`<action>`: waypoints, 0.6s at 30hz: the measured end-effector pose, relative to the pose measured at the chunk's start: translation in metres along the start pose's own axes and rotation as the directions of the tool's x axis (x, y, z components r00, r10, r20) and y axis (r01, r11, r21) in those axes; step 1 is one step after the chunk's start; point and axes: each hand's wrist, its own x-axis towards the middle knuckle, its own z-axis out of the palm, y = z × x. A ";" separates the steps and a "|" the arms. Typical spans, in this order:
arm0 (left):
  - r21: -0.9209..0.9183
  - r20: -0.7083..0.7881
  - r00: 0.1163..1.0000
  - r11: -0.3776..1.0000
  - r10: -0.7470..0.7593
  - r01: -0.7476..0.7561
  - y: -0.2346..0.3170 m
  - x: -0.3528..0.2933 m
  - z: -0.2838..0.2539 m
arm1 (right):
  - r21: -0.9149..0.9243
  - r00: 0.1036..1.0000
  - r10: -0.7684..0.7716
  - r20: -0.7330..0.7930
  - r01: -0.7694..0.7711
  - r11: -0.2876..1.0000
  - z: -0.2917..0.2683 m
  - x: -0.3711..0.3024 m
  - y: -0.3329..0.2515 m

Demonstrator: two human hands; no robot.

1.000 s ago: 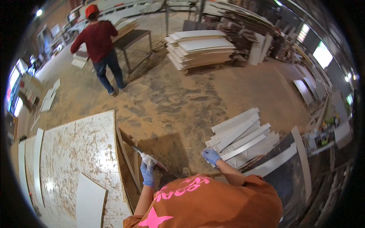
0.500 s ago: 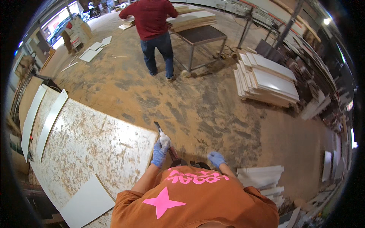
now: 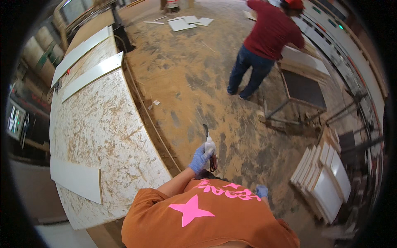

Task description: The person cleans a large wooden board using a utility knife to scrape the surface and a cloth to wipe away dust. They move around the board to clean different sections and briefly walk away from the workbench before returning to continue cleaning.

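My left hand (image 3: 199,159), in a blue glove, is closed around a small white squeeze bottle (image 3: 209,146) with its nozzle upward. A flat dark blade (image 3: 205,129) shows just beyond the nozzle. A dark reddish handle (image 3: 214,163) hangs below the bottle, apparently in the same grip; whether it joins the blade is hidden. My right hand (image 3: 261,191), also blue-gloved, hangs low beside my body, apart from the bottle. Its fingers are too small and turned away to read.
To the left is a large scuffed white table (image 3: 103,124) bearing white panels (image 3: 93,78). A person in a red shirt (image 3: 271,33) stands ahead by a metal-framed cart (image 3: 304,89). Stacked boards (image 3: 326,182) lie at right on the sawdust-covered floor (image 3: 173,82).
My view has swung left, so the table, person and board stack sit differently in it. The bottle stays in my left hand. The person's arms have shifted over the boards.
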 end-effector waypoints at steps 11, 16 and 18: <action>0.098 -0.456 0.878 0.989 0.142 -0.110 0.040 0.169 -0.080 | 0.011 0.868 -0.355 0.347 0.375 0.927 0.105 0.194 -0.381; 0.153 -0.521 0.834 0.981 0.182 -0.118 0.125 0.256 -0.134 | -0.174 0.798 -0.298 0.523 0.443 0.879 0.176 0.245 -0.489; 0.179 -0.547 0.807 0.973 0.221 -0.145 0.136 0.291 -0.162 | -0.204 0.822 -0.259 0.508 0.407 0.890 0.182 0.254 -0.521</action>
